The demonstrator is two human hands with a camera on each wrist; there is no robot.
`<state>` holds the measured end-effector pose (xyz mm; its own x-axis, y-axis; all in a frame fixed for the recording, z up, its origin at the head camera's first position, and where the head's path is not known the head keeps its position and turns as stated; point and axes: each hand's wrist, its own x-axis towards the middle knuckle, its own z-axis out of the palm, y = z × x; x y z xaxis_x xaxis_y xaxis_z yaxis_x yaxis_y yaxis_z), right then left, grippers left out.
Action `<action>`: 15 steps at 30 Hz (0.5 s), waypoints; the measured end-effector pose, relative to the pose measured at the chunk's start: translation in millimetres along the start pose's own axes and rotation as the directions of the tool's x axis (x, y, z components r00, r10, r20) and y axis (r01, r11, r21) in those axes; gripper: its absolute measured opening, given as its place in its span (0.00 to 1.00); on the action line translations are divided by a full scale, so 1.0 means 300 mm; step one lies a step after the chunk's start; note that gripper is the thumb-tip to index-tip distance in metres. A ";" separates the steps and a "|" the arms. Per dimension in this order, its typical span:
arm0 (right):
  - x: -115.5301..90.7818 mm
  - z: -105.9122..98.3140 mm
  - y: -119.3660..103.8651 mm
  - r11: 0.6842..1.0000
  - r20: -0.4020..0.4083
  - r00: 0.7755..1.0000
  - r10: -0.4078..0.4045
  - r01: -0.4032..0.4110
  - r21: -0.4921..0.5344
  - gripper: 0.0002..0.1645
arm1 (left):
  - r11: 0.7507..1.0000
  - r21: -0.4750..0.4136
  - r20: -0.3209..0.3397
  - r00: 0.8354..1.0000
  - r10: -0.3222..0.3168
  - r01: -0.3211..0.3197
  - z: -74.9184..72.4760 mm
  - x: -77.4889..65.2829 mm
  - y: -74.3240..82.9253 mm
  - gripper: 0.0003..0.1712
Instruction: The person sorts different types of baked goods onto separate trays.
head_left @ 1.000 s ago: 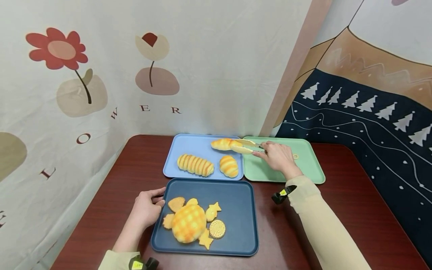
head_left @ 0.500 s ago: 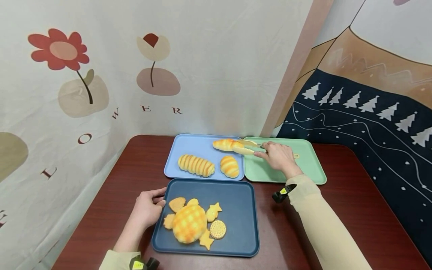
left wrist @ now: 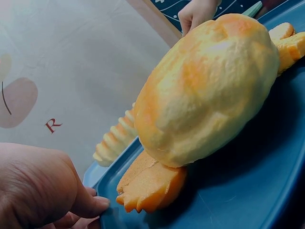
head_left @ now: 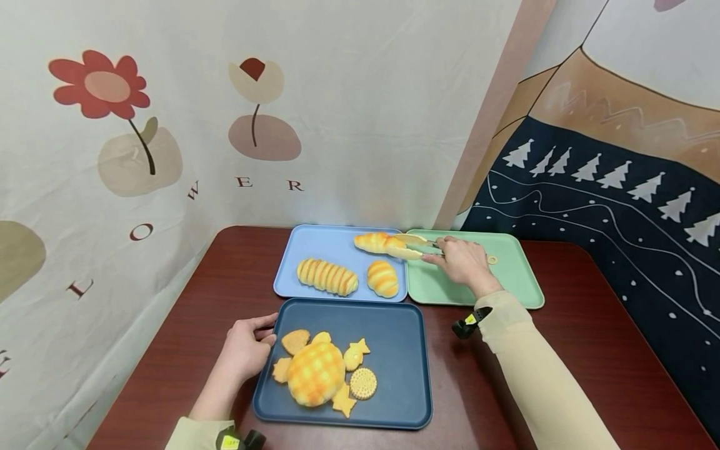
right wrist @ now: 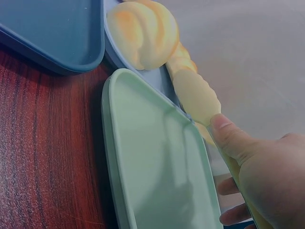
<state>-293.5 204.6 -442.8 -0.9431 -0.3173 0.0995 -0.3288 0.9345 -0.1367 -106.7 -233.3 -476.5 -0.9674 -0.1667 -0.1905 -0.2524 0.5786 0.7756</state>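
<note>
My left hand (head_left: 247,347) grips the left edge of a dark blue tray (head_left: 399,350), its thumb at the rim. On that tray a round yellow bun (head_left: 316,375) with a checked crust lies among several cookies, including a round cookie (head_left: 363,382) and a fish-shaped cookie (head_left: 354,354). With my right hand (head_left: 464,259) I hold cream-tipped tongs (right wrist: 196,95). Their tips are at the right end of a croissant-like bread (head_left: 368,242) on the light blue tray (head_left: 315,240); whether they squeeze it I cannot tell.
A long ridged bread (head_left: 327,277) and a small striped roll (head_left: 382,279) share the light blue tray. Right of it stands a green tray (head_left: 506,287) with a small ring (head_left: 492,260). All rest on a dark red-brown table (head_left: 185,350) against a printed cloth (head_left: 365,125).
</note>
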 end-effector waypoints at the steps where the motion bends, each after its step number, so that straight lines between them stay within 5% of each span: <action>1: 0.000 0.000 -0.002 1.000 0.000 1.000 0.000 0.000 -0.002 0.37 | 1.000 0.001 0.000 1.000 0.001 -0.001 0.000 0.000 0.000 0.28; 15: 0.000 0.002 -0.017 1.000 0.039 0.999 0.028 -0.029 0.006 0.50 | 1.000 0.014 -0.004 1.000 0.000 0.000 -0.002 -0.002 0.001 0.28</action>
<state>-291.8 199.9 -442.8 -0.9533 -0.2966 0.0572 -0.3019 0.9422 -0.1453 -106.2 -233.5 -475.8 -0.9675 -0.1697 -0.1877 -0.2523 0.5897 0.7672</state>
